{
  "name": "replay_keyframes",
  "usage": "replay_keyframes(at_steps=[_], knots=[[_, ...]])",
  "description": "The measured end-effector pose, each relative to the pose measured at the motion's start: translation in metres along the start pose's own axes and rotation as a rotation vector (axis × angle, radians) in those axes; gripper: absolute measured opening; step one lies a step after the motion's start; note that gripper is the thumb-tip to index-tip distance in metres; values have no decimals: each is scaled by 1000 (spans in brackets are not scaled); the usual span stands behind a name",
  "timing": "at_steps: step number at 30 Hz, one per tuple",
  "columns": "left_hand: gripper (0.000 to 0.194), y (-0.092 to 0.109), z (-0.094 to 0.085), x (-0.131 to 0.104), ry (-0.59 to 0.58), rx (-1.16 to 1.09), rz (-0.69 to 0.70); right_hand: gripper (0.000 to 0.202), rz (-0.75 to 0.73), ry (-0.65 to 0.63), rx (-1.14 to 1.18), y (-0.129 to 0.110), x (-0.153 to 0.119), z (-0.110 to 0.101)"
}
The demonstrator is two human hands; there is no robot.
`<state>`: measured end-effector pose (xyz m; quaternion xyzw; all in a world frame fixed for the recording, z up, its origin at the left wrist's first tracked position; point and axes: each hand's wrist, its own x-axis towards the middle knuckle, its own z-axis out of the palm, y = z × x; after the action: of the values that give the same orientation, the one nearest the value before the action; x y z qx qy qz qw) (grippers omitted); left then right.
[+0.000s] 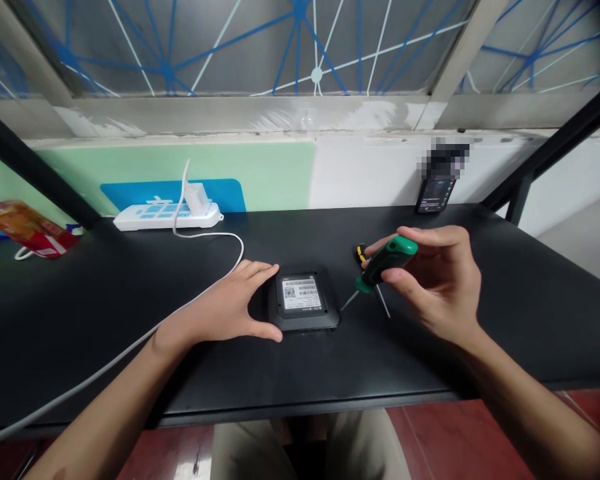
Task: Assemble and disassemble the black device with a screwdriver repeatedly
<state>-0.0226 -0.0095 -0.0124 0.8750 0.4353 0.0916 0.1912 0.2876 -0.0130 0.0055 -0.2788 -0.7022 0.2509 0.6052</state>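
A black square device [303,321] lies on the black table, a white label with printed codes on its upper face. My left hand [230,303] is at its left side, thumb and fingers spread along the edge. My right hand [437,283] grips a green and black screwdriver [387,262], held at a slant between thumb and fingers. The screwdriver's tip points down at the device's right front corner; whether it touches cannot be made out. Behind it lies another tool with a yellow and black handle [362,253] and a metal shaft, partly hidden by my right hand.
A white power strip [167,217] with a plugged-in charger stands at the back left. Its white cable [130,345] runs across the table beneath my left arm. A bottle [27,227] lies tilted at far left. A phone [435,193] leans against the back wall.
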Motion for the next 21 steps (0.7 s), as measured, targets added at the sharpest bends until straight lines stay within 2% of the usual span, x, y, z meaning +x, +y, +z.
replay_keyframes(at_steps=[6,10,13,16,21], knots=[[110,2,-2,1,-10,2,-3,39,28,15,-5,-2,-3,-8],[109,1,-3,0,-16,4,-2,39,68,16,-67,-1,-9,-32],[107,0,-2,1,-11,5,7,37,179,-15,-122,5,-21,-58],[107,1,-2,1,-9,0,9,33,357,-71,-199,14,-39,-81],[107,0,-2,1,-6,-7,13,30,571,-147,-298,20,-61,-97]])
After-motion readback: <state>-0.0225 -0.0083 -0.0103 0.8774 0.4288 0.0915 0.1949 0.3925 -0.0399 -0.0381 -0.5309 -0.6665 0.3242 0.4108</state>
